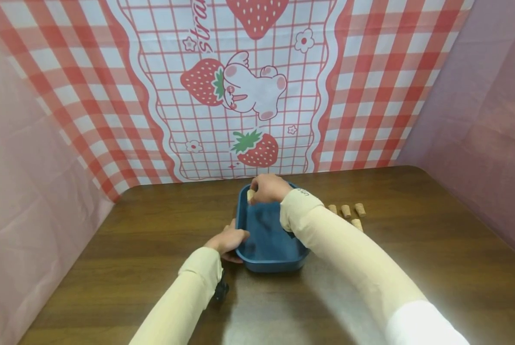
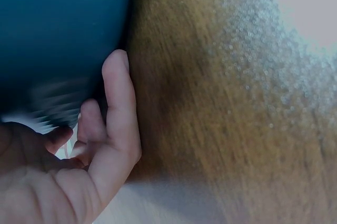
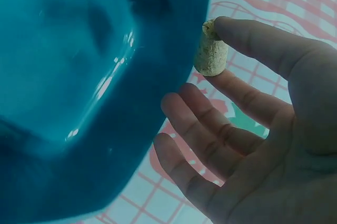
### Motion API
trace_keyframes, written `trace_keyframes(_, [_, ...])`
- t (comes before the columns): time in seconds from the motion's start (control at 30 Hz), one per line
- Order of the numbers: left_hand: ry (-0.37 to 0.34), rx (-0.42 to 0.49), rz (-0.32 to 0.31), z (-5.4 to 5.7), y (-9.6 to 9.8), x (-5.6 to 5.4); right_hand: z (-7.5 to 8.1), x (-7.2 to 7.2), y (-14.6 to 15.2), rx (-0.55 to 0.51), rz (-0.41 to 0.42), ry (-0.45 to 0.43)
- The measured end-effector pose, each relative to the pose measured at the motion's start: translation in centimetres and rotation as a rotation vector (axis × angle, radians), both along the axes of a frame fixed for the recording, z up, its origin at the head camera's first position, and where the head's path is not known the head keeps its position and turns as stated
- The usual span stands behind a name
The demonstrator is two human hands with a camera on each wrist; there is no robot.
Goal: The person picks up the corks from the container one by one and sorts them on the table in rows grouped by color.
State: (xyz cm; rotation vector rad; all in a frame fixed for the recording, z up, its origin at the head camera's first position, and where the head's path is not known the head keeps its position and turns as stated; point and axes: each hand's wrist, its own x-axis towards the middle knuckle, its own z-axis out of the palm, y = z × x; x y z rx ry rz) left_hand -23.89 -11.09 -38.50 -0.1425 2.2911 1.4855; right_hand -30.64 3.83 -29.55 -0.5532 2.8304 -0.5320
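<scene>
A deep blue rectangular tray with rounded corners (image 1: 268,239) stands on the wooden table. My left hand (image 1: 229,241) grips its left side near the front corner, thumb over the rim. Down along the outer wall (image 2: 58,29) lie the fingers of that hand in the left wrist view. Between thumb and index finger, my right hand (image 1: 269,188) pinches a cork (image 3: 211,50) over the tray's far left part. In the right wrist view the cork overlaps the tray's rim, and the other fingers (image 3: 184,163) are spread beside the wall.
Several more corks (image 1: 345,211) stand or lie on the table (image 1: 167,215) right of the tray, partly behind my right sleeve (image 1: 339,239). A red and white strawberry cloth (image 1: 249,100) hangs along the table's back edge. Pink cloth (image 1: 477,120) hangs at both sides.
</scene>
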Motion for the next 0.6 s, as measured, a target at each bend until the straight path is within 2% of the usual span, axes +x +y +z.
trace_keyframes(0.37, [0.022, -0.010, 0.013, -0.2, 0.1, 0.0, 0.4, 0.0, 2.2, 0.013, 0.041, 0.008])
trace_keyframes(0.6, [0.013, -0.007, 0.010, -0.1, 0.0, 0.0, 0.6, 0.1, 3.8, -0.015, 0.044, 0.013])
